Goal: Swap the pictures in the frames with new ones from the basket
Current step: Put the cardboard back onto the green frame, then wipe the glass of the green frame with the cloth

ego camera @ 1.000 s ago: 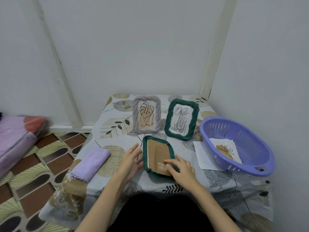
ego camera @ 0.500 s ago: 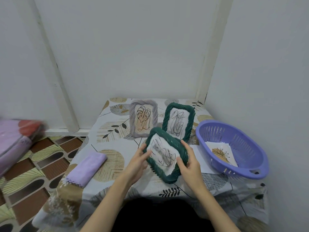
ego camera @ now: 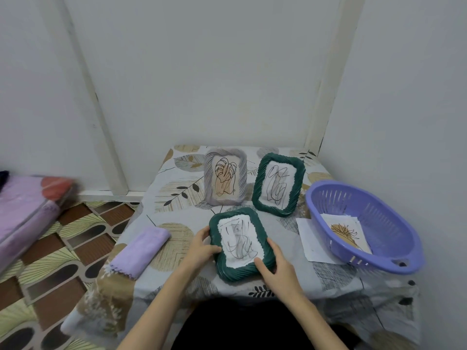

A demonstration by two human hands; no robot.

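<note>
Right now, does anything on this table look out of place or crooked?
One loose sheet lies on the tablecloth, partly under the purple basket rather than inside it. The green frame held by both hands is tilted; the other two stand upright.

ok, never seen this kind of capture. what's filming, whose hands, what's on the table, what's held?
No robot here: a person wears a camera on the head, looking down at their own hands. The left hand and right hand grip a green frame, picture side up. Behind it on the table stand a grey frame and a second green frame. At right a purple basket holds loose pictures; a white sheet lies beside it. At left lies a folded purple cloth.
</note>
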